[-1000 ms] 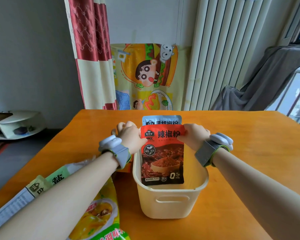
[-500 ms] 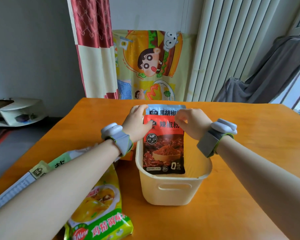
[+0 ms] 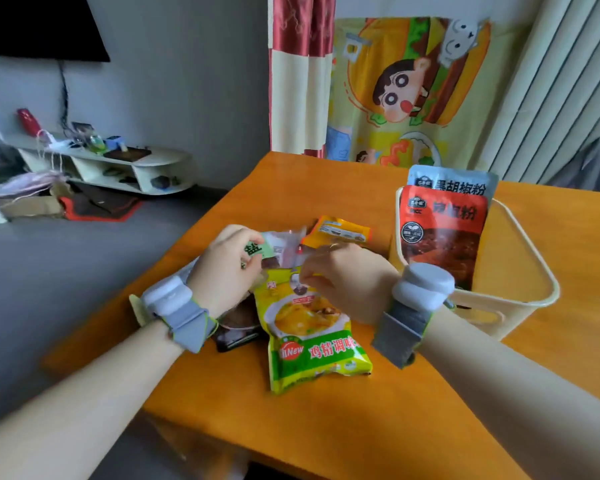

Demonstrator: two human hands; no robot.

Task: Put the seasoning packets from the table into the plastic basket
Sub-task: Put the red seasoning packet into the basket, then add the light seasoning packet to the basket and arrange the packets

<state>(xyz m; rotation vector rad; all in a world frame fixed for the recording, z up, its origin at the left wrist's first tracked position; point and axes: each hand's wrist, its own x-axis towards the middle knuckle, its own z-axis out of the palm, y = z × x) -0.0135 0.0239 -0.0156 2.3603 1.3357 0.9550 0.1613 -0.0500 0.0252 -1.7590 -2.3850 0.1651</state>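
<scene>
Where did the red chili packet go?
In the head view, the red chili packet stands upright inside the cream plastic basket on the right of the table, right in front of the grey-blue pepper packet.

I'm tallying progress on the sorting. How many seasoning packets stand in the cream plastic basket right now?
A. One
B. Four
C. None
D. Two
D: the cream plastic basket holds two upright packets, the red chili-powder packet in front and the blue-grey pepper packet behind it.
</scene>
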